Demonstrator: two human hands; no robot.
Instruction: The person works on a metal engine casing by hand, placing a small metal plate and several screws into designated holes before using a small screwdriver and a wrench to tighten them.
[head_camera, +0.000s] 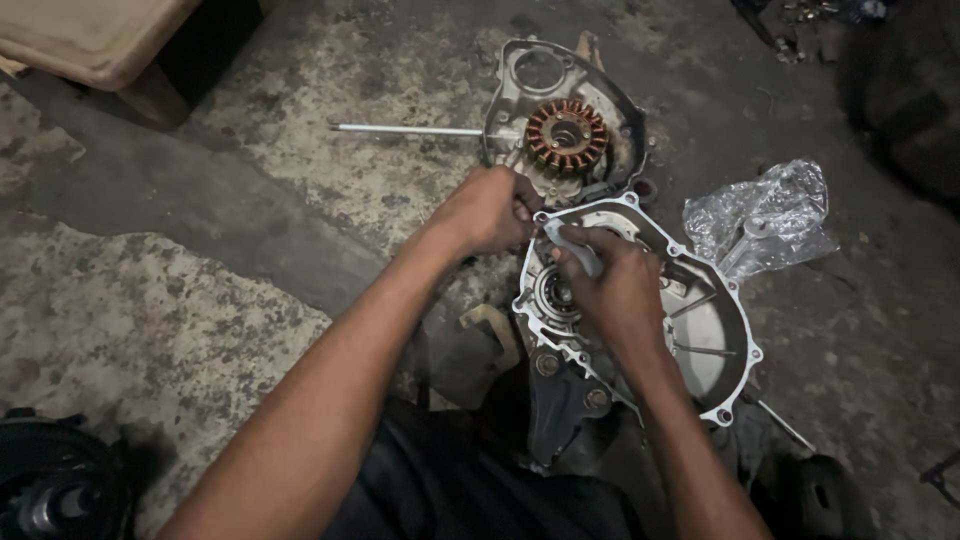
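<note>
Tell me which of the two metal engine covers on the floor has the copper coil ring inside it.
The farther cover, beyond both hands, holds the copper coil ring. The nearer cover, under the right hand, shows none.

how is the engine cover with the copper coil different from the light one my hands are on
The cover with the copper coil looks dull and grimy and carries a round orange-brown winding; the light cover looks clean and pale, with none showing. The coil cover lies farther away, untouched, with a thin metal rod beside it; the light cover lies nearer, with the left hand at its top edge and the right hand over it. Both are open-side-up metal casings with bolt lugs around the rim.
</note>
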